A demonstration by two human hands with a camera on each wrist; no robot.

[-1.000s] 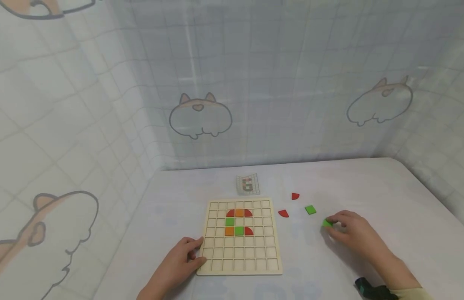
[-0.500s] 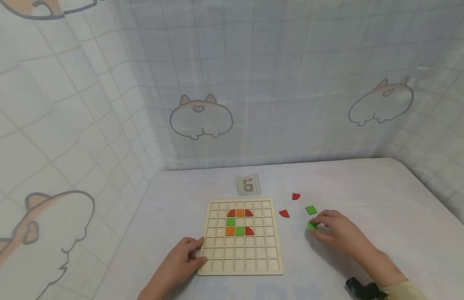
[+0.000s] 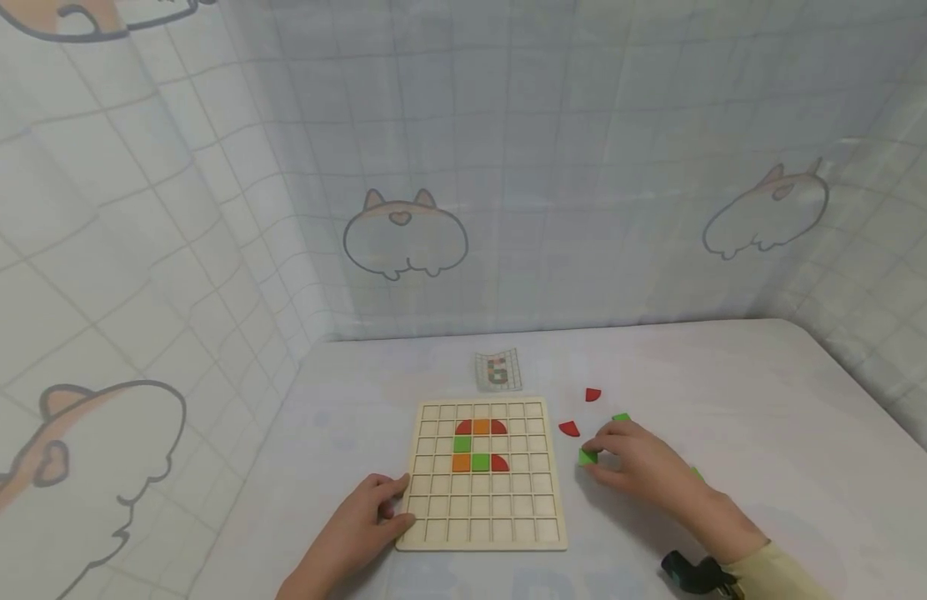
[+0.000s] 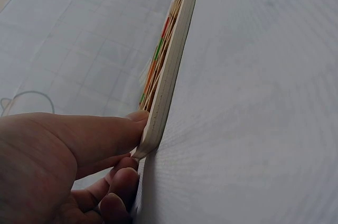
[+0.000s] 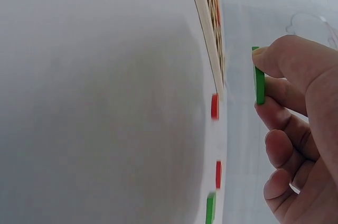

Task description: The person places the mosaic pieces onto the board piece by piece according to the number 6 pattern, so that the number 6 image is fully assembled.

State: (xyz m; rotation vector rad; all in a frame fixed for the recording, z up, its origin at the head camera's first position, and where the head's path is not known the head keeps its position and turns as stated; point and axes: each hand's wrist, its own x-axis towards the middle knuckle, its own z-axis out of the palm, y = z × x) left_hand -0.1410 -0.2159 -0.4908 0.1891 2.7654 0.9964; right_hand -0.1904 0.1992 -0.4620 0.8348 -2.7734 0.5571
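A pale wooden grid board (image 3: 523,504) lies on the table, with red quarter-round, orange square and green square tiles set in its upper cells. My left hand (image 3: 362,521) holds the board's left edge near the front corner; in the left wrist view the thumb (image 4: 113,134) lies against its rim. Right of the board, my right hand (image 3: 639,462) pinches a green square tile (image 5: 259,81) between thumb and fingers, above the table. Two red quarter-round tiles (image 3: 569,428) lie near the board's right side. Another green tile (image 3: 621,417) shows partly behind the right hand.
A small patterned card (image 3: 498,371) lies behind the board. A bit of green (image 3: 697,474) shows beside the right forearm. A dark device (image 3: 696,573) is at the right wrist. Curtains with dog drawings (image 3: 406,240) surround the white table (image 3: 343,417).
The right hand has moved left towards the board with the green tile pinched in it. The left hand stays at the board's edge.
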